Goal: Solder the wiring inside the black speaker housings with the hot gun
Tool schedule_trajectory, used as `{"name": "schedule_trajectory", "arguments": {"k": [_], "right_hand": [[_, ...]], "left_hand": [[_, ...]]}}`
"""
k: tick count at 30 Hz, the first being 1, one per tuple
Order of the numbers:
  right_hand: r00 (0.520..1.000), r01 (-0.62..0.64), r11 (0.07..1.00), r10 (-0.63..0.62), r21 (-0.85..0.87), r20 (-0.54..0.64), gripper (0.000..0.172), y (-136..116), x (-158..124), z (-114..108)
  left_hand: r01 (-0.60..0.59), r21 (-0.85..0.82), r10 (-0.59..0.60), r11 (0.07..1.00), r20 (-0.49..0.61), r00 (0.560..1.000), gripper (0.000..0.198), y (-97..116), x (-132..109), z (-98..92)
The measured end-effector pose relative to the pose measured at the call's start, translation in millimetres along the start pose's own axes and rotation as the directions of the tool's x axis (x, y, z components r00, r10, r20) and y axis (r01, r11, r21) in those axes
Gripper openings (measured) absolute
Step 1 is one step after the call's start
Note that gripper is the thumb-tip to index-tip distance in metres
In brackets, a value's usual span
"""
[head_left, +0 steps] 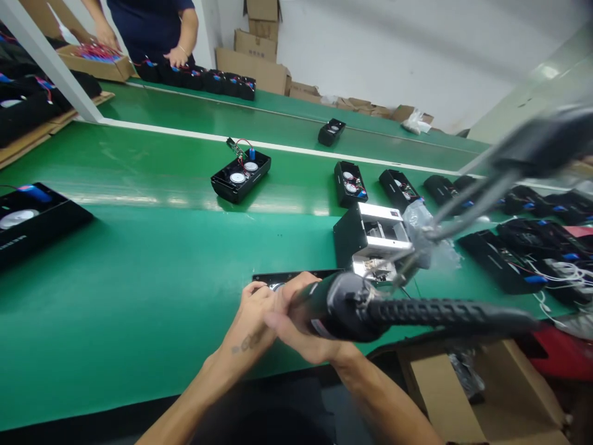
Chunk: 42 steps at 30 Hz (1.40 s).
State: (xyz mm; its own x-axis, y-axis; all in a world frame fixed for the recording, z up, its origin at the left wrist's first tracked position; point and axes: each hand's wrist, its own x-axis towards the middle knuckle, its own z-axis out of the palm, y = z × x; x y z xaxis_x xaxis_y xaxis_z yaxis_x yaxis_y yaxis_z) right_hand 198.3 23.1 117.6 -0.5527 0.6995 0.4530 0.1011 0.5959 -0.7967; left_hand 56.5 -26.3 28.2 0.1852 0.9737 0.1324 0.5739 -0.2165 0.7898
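Note:
My right hand [301, 321] is wrapped round a black electric screwdriver [328, 309], tilted, with a ribbed black cable running off to the right. Its tip is hidden by my hands. Beneath lies a black speaker housing [301, 275] on the green bench, mostly covered by my hands. My left hand [257, 312] presses against this housing with bent fingers, close to the screwdriver's front end. Just right of the housing stands a black and silver screw feeder [370, 241].
A blurred metal hanger arm [472, 198] crosses the right side. Open speaker housings with wires [241, 176] sit along the green conveyor [167, 170]. Another housing [41, 222] lies at left. A co-worker [148, 31] stands across the line. An open cardboard box [445, 395] is below right.

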Motion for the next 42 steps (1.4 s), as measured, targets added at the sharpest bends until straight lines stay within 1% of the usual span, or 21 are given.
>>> {"name": "schedule_trajectory", "arguments": {"k": [3, 6, 7, 9, 12, 14, 16, 18, 20, 21, 23, 24, 25, 26, 27, 29, 31, 33, 35, 37, 42], "right_hand": [[0.988, 0.051, 0.975, -0.017, 0.215, -0.155, 0.018, -3.1, 7.9, -1.8], [0.934, 0.139, 0.920, 0.002, 0.367, -0.358, 0.017, -16.9, 12.8, -31.3], [0.898, 0.178, 0.907, 0.009, 0.382, -0.439, 0.016, -21.8, 11.1, -47.4], [0.753, 0.198, 0.893, 0.125, 0.404, -0.646, 0.025, -26.2, 0.4, -83.4], [0.608, -0.045, 0.947, 0.278, 0.317, -0.744, 0.038, -8.5, -31.1, -130.0], [0.550, -0.202, 0.946, 0.323, 0.252, -0.770, 0.049, 17.8, -55.9, -149.1], [0.524, -0.330, 0.922, 0.357, 0.201, -0.773, 0.055, 45.4, -78.3, -157.6], [0.502, -0.397, 0.913, 0.299, 0.091, -0.811, 0.067, 64.6, -94.3, -154.9], [0.465, -0.430, 0.891, 0.080, -0.146, -0.882, 0.081, 69.8, -100.7, -140.1], [0.471, -0.433, 0.849, -0.071, -0.301, -0.879, 0.082, 67.4, -99.6, -128.2], [0.591, -0.380, 0.712, -0.304, -0.590, -0.747, 0.066, 56.6, -89.4, -97.7], [0.723, -0.271, 0.681, -0.322, -0.680, -0.610, 0.051, 50.3, -81.2, -80.8], [0.854, -0.161, 0.692, -0.259, -0.703, -0.450, 0.044, 45.0, -72.3, -64.1], [0.934, -0.084, 0.710, -0.188, -0.699, -0.303, 0.044, 41.3, -63.7, -48.6], [0.979, -0.023, 0.730, -0.122, -0.683, -0.163, 0.043, 39.8, -56.5, -35.0], [1.000, 0.028, 0.763, -0.025, -0.646, 0.013, 0.037, 43.8, -49.9, -14.3], [0.998, 0.048, 0.771, -0.014, -0.636, 0.059, 0.028, 55.3, -54.6, -0.7], [0.996, 0.075, 0.760, -0.083, -0.645, 0.018, 0.023, 69.7, -66.6, 9.2], [0.978, 0.123, 0.734, -0.203, -0.667, -0.043, 0.023, 81.5, -78.6, 17.6], [0.944, 0.169, 0.701, -0.317, -0.693, -0.091, 0.022, 88.3, -85.9, 24.0], [0.909, 0.236, 0.643, -0.410, -0.728, -0.068, 0.023, 96.6, -84.1, 25.7]], "left_hand": [[0.087, -0.055, -0.084, 0.995, 0.060, 0.995, 0.003, 2.8, 13.8, -9.5], [0.141, -0.107, -0.123, 0.984, 0.158, 0.980, 0.029, -5.4, 47.3, -34.6], [0.168, -0.132, -0.139, 0.977, 0.206, 0.969, 0.036, -8.9, 61.5, -45.6], [0.228, -0.174, -0.169, 0.958, 0.302, 0.938, 0.048, -14.6, 89.6, -67.6], [0.309, -0.200, -0.210, 0.930, 0.399, 0.892, 0.056, -18.0, 118.9, -89.8], [0.342, -0.203, -0.232, 0.917, 0.427, 0.874, 0.057, -18.6, 126.3, -94.9], [0.364, -0.208, -0.246, 0.908, 0.438, 0.864, 0.058, -19.8, 126.7, -95.5], [0.379, -0.219, -0.254, 0.899, 0.443, 0.860, 0.059, -21.6, 124.2, -94.9], [0.390, -0.231, -0.260, 0.891, 0.446, 0.857, 0.059, -23.5, 121.4, -94.3], [0.394, -0.235, -0.262, 0.888, 0.446, 0.856, 0.058, -24.1, 119.9, -93.9], [0.391, -0.238, -0.261, 0.889, 0.439, 0.860, 0.057, -23.3, 115.1, -91.5], [0.380, -0.236, -0.255, 0.894, 0.429, 0.867, 0.057, -21.7, 111.0, -89.1], [0.362, -0.231, -0.246, 0.903, 0.411, 0.878, 0.056, -19.2, 105.3, -85.7], [0.337, -0.222, -0.234, 0.915, 0.386, 0.892, 0.055, -16.0, 97.8, -81.1], [0.308, -0.207, -0.222, 0.929, 0.355, 0.908, 0.055, -12.6, 88.5, -75.4], [0.250, -0.159, -0.199, 0.955, 0.279, 0.940, 0.050, -7.6, 66.2, -60.5], [0.169, -0.073, -0.153, 0.983, 0.188, 0.970, 0.040, -8.9, 43.5, -41.7], [0.012, 0.084, -0.019, 0.996, 0.082, 0.996, 0.031, -17.5, 25.7, -21.3], [-0.116, 0.230, 0.119, 0.966, 0.000, 0.993, 0.031, -30.0, 15.8, -2.7], [-0.164, 0.299, 0.187, 0.940, -0.050, 0.981, 0.035, -41.7, 12.8, 11.3], [-0.245, 0.330, 0.283, 0.911, -0.070, 0.957, 0.039, -60.1, 14.6, 14.5]]}}
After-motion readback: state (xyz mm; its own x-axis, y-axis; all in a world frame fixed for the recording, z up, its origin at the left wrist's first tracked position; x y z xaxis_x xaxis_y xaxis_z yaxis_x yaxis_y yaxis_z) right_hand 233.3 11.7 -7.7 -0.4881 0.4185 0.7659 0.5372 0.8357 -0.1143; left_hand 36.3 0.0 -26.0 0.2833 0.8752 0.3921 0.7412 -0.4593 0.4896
